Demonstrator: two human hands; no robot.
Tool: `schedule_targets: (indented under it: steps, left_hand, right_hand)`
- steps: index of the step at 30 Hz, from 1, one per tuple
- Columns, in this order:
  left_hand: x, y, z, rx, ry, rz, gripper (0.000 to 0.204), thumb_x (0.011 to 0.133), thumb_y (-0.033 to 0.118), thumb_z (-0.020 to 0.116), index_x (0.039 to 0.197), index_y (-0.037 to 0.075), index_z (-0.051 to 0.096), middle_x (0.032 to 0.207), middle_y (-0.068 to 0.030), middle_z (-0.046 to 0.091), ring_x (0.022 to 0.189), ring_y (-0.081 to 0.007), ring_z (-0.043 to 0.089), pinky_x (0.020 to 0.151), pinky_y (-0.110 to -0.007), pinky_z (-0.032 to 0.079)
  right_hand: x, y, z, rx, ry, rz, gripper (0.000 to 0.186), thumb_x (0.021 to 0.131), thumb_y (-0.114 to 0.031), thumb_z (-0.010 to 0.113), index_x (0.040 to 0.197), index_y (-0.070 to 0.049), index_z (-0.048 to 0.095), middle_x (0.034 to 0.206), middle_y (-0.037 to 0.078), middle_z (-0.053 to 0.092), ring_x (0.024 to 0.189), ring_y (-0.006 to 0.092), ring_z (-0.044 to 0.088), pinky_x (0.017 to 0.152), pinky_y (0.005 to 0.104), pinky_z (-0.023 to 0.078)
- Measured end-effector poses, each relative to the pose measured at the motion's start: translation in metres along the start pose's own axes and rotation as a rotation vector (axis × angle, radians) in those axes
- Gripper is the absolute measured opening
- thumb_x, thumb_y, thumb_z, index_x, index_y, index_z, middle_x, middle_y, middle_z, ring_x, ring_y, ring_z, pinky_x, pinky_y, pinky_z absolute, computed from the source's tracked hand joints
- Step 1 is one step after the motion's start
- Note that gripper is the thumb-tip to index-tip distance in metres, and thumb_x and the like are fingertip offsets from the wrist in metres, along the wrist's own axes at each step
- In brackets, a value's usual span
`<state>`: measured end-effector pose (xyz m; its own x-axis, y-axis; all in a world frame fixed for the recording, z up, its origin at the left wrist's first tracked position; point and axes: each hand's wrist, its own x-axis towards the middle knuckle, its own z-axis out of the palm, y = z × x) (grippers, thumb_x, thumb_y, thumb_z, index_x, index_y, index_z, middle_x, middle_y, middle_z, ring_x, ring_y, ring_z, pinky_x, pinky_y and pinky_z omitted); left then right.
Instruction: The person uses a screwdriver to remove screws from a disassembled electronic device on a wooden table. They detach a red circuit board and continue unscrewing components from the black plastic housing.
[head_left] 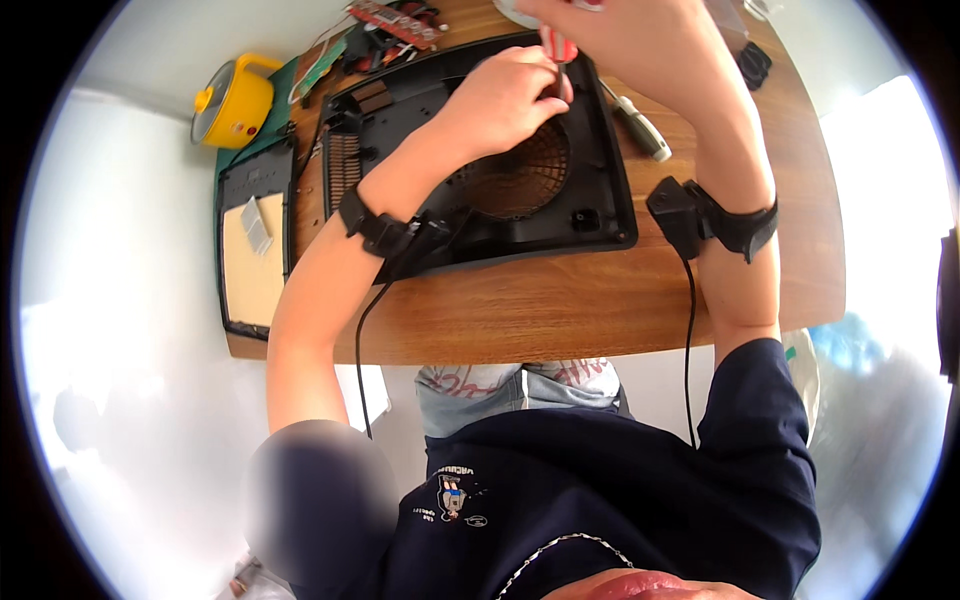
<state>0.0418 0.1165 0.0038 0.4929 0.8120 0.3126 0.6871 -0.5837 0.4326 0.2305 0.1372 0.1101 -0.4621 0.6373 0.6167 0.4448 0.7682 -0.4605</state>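
A wide black plastic housing (600,180) lies open side up on the table, with a round vent grille (535,175) in its floor. Over its far edge stands a screwdriver with a red and white handle (560,46) and a dark shaft. My left hand (505,100) is closed, thumb and fingers pinched around the shaft above the housing. My right hand (640,45) curls over the handle's top; the upper edge of the view cuts off part of its fingers. What the screwdriver's tip touches is hidden by my left hand.
Right of the housing lies a second screwdriver (640,128) with a grey-green handle. A black-framed panel (255,270) and a yellow pot (240,100) sit at the left. Circuit boards and wires (395,30) are piled at the far left. Cables hang from both wrist straps.
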Motion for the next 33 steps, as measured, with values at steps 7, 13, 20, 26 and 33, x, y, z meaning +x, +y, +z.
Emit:
schedule_targets:
  steps: [7, 13, 20, 26, 33]
  left_hand:
    - [0.01, -0.009, 0.021, 0.028, 0.086, 0.081, 0.014, 0.091, 0.017, 0.069, 0.092, 0.002, 0.069, 0.098, -0.0109, 0.066, 0.101, -0.0314, 0.064, 0.091, -0.042, 0.051]
    - [-0.004, -0.003, 0.007, -0.07, 0.115, -0.093, 0.016, 0.094, 0.018, 0.071, 0.094, 0.002, 0.067, 0.094, -0.0108, 0.067, 0.09, -0.0296, 0.065, 0.081, -0.04, 0.052]
    - [-0.019, -0.007, -0.052, -0.037, 0.199, -0.126, 0.021, 0.094, 0.023, 0.072, 0.095, 0.002, 0.069, 0.082, -0.0109, 0.07, 0.074, -0.0273, 0.067, 0.068, -0.037, 0.051]
    - [-0.073, -0.033, -0.091, 0.03, 0.031, -0.362, 0.012, 0.095, 0.013, 0.07, 0.098, 0.002, 0.068, 0.083, -0.0074, 0.069, 0.079, -0.0177, 0.066, 0.074, -0.032, 0.051]
    - [-0.122, -0.04, -0.075, -0.044, -0.117, -0.476, 0.012, 0.089, 0.012, 0.074, 0.095, 0.002, 0.071, 0.089, -0.0116, 0.071, 0.084, -0.0254, 0.07, 0.076, -0.036, 0.054]
  right_hand:
    - [0.002, -0.014, -0.005, 0.03, 0.068, 0.19, 0.051, 0.082, -0.009, 0.077, 0.13, -0.01, 0.062, 0.084, 0.016, 0.068, 0.079, 0.0283, 0.067, 0.075, 0.0386, 0.053]
    - [-0.001, -0.014, 0.009, 0.183, 0.292, 0.03, 0.049, 0.089, -0.001, 0.07, 0.136, -0.008, 0.057, 0.097, 0.007, 0.066, 0.09, 0.0159, 0.063, 0.081, 0.0314, 0.052]
    - [0.003, -0.018, -0.009, 0.373, 0.31, -0.077, 0.049, 0.091, 0.005, 0.065, 0.137, -0.004, 0.052, 0.106, 0.006, 0.065, 0.097, 0.0136, 0.062, 0.09, 0.0294, 0.052]
    - [0.001, -0.019, -0.005, 0.229, 0.165, -0.02, 0.05, 0.082, 0.014, 0.068, 0.129, -0.003, 0.059, 0.107, 0.009, 0.068, 0.093, 0.0172, 0.068, 0.08, 0.0301, 0.057]
    - [-0.002, -0.019, -0.012, 0.035, -0.054, -0.082, 0.046, 0.08, 0.006, 0.077, 0.123, -0.007, 0.065, 0.105, 0.01, 0.073, 0.088, 0.0226, 0.071, 0.076, 0.0338, 0.058]
